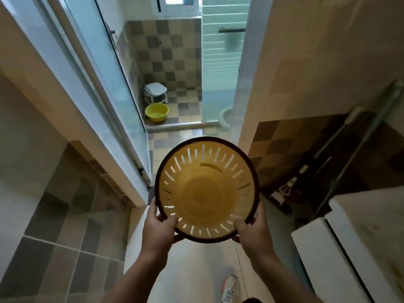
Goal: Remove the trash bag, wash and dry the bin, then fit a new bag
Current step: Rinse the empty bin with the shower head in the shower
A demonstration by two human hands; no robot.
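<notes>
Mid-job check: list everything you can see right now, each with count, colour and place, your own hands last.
Slotted round plastic bin: one, yellow-orange with dark brown rim, held at centre, no bag inside.
Round plastic basin: one, yellow-green, on the bathroom floor ahead.
Small stool: one, white and grey, behind the basin.
Sliding glass door: one, pale frame, left of the doorway.
Mop: one, pale head, propped at right; blurred.
White appliance: one, lower right.
Sports shoe: one, white and orange, bottom.
Left hand: grips the bin's rim.
Right hand: grips the rim.

Far ahead, through an open doorway, a yellow basin (156, 112) sits on the checkered floor just in front of a white stool (155, 91). Mops (290, 186) lean at right; a shoe (229, 287) shows near.
</notes>
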